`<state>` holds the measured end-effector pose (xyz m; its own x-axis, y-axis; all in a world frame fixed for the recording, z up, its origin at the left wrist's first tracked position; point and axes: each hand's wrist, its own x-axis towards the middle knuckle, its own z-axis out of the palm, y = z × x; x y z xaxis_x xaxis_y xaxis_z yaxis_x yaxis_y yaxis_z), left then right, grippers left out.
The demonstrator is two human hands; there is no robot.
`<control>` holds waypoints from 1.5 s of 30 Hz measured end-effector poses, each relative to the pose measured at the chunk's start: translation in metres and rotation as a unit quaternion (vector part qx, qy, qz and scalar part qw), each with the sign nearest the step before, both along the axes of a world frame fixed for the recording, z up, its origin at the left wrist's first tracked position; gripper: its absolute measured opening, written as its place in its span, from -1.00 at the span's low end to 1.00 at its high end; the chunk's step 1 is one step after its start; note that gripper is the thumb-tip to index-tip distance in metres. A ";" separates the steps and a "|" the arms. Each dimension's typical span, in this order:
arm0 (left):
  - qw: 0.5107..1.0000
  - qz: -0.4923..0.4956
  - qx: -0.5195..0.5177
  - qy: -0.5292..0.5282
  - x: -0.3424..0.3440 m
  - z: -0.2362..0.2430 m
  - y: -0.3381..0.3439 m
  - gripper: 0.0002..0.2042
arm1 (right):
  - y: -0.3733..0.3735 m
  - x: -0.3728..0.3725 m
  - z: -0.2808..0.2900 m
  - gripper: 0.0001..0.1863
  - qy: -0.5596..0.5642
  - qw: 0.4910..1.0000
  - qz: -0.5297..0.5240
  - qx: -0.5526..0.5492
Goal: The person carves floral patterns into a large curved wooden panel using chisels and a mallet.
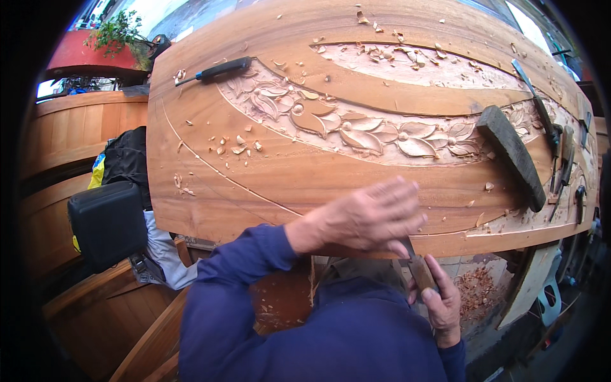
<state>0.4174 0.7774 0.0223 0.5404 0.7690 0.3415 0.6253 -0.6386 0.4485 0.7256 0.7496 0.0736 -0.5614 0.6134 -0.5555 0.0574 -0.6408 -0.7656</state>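
My right hand [443, 299] grips the wooden handle of a carving chisel [421, 272] just off the near edge of the wooden panel [254, 184]. The chisel's dark blade points up and away, toward my left hand [366, 216]. That hand is over the panel's near edge with its fingers stretched out. Its thumb is close to the blade; whether they touch I cannot tell. Beyond both hands, a curved band of carved flowers and leaves [363, 135] crosses the panel. A long dark block [512, 158] lies across the band's right part.
A dark-handled chisel [219, 69] lies at the panel's far left. More chisels [552, 130] lie at the right. Wood shavings [238, 148] are scattered about. A black case [108, 219] stands at left, a potted plant [118, 32] behind, and shavings [477, 290] cover the floor.
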 end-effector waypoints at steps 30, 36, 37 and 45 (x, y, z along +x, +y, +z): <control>0.940 -0.074 -0.132 -0.307 0.000 -0.021 0.046 -0.81 | 0.029 -0.151 0.017 -0.66 -0.073 0.990 -0.116 -0.007; 0.938 -0.025 -0.121 -0.325 0.006 -0.024 0.047 -0.83 | 0.045 -0.138 0.019 -0.67 -0.077 0.995 -0.058 -0.004; 0.940 -0.009 -0.116 -0.320 0.007 -0.024 0.046 -0.84 | 0.042 -0.137 0.015 -0.67 -0.074 0.996 -0.057 -0.005; 0.942 -0.005 -0.100 -0.321 0.011 -0.026 0.049 -0.81 | 0.039 -0.143 -0.014 -0.60 -0.178 0.926 -0.163 0.291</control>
<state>0.4282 0.8259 -0.0038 0.2788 0.8487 0.4494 0.1789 -0.5056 0.8440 0.5828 0.7882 0.0597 -0.1379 0.9717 -0.1916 0.2480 -0.1534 -0.9565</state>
